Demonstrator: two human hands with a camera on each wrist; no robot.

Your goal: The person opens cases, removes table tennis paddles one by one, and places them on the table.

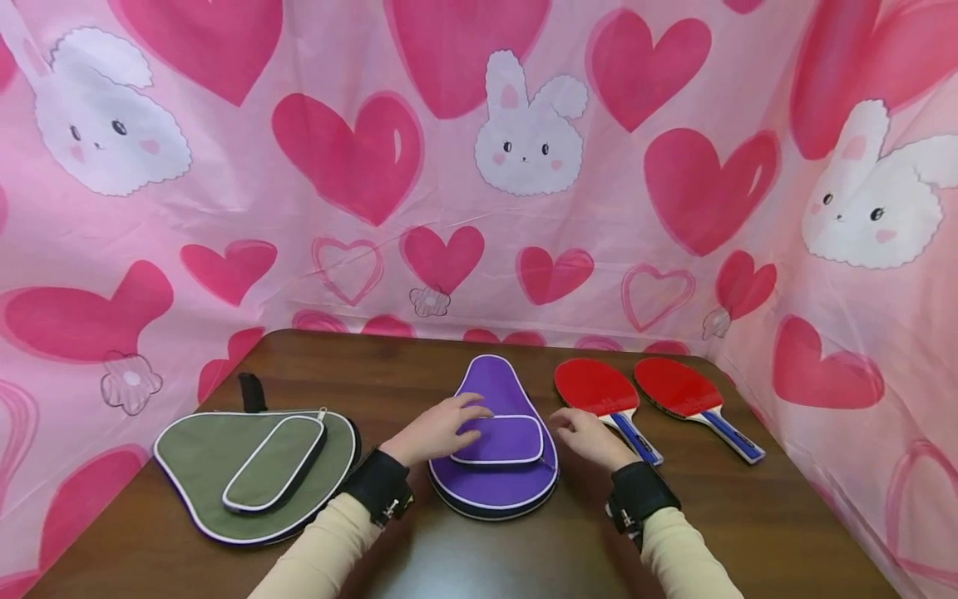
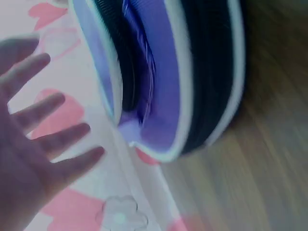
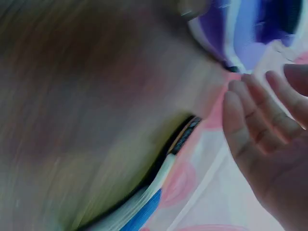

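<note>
A purple table tennis bat case (image 1: 486,489) with white piping and a zipped front pocket lies flat on the table, narrow end away from me. My left hand (image 1: 441,428) hovers over its left side, fingers spread and holding nothing; the left wrist view shows them apart from the case's dark zipped edge (image 2: 211,72). To the right of the case is my right hand (image 1: 591,437), its fingers relaxed and empty. It overlaps the nearer red table tennis bat (image 1: 595,384) in the head view. The right wrist view shows its fingers (image 3: 257,108) extended.
An olive green bat case (image 1: 190,457) with a pocket and black strap lies at the left of the brown table (image 1: 479,566). A second red bat (image 1: 677,387) with a blue and white handle lies at the right. A pink heart-and-rabbit cloth (image 1: 449,191) surrounds the table.
</note>
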